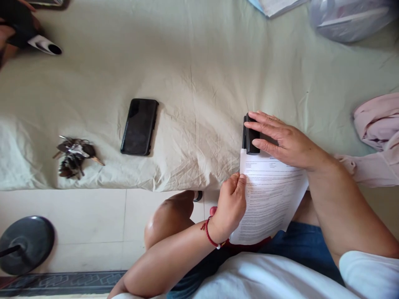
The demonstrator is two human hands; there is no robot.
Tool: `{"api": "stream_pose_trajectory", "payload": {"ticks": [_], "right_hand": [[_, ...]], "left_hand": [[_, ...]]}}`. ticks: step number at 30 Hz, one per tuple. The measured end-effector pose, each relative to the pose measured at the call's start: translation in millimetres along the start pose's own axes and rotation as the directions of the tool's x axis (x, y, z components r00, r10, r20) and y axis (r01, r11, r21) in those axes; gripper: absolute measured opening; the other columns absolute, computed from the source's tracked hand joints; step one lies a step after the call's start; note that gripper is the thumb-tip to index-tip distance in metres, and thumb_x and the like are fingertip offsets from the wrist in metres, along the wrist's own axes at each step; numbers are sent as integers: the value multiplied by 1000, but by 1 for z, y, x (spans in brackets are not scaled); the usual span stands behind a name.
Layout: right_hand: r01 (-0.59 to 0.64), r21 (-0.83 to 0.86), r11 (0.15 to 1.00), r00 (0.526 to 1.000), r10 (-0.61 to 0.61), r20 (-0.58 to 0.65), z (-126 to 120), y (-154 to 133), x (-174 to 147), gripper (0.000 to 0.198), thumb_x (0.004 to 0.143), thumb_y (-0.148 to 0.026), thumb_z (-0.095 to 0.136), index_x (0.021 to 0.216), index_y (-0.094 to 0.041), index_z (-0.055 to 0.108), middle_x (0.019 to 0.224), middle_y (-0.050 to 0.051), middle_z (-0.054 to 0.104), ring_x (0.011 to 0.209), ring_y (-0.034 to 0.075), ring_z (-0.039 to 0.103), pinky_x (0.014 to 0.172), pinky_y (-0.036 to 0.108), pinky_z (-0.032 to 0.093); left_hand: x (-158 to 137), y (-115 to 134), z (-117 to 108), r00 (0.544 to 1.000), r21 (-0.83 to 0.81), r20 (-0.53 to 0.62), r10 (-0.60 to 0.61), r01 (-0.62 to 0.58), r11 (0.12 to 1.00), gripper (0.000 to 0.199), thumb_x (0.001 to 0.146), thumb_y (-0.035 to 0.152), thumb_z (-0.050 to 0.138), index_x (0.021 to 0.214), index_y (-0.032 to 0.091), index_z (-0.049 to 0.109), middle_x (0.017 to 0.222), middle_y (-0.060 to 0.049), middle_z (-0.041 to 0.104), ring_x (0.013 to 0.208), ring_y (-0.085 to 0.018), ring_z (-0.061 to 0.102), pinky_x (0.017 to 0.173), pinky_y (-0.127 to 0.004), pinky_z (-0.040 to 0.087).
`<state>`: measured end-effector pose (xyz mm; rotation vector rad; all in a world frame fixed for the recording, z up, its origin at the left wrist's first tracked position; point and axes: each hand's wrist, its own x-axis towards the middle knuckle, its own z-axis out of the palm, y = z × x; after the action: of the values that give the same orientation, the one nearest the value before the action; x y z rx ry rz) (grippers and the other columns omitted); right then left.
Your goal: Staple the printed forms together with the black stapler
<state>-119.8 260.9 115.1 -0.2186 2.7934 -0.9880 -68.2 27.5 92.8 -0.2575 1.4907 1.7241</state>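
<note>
Printed sheets of paper (268,203) lie partly on the cloth's edge and hang down over my lap. My left hand (232,201) pinches their left edge between thumb and fingers. At the top left corner of the sheets sits a black stapler (253,143), its near end over the paper. My right hand (285,141) rests on the stapler from the right, fingers across its top and thumb at its near end. Whether the stapler's jaws are fully pressed together is hidden.
A black phone (139,126) and a bunch of keys (76,155) lie to the left on the pale green cloth (193,50). Pink fabric (378,120) is at the right, a plastic bag (352,20) at the far right. A round black base (26,245) stands on the floor.
</note>
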Motion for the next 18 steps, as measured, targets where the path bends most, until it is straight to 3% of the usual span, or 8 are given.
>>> {"api": "stream_pose_trajectory", "payload": {"ticks": [18], "right_hand": [[8,-61,998,1000,-7,16,3,-2,-2,51,109,-45,60,158,-36,63,179,4,45,170,33,36,139,65,30]], "left_hand": [[4,-1,2,1000,17,-16,23,-23,1000,48,111,51,58,75,23,44,70,4,39,65,-14,33,63,-31,32]]}}
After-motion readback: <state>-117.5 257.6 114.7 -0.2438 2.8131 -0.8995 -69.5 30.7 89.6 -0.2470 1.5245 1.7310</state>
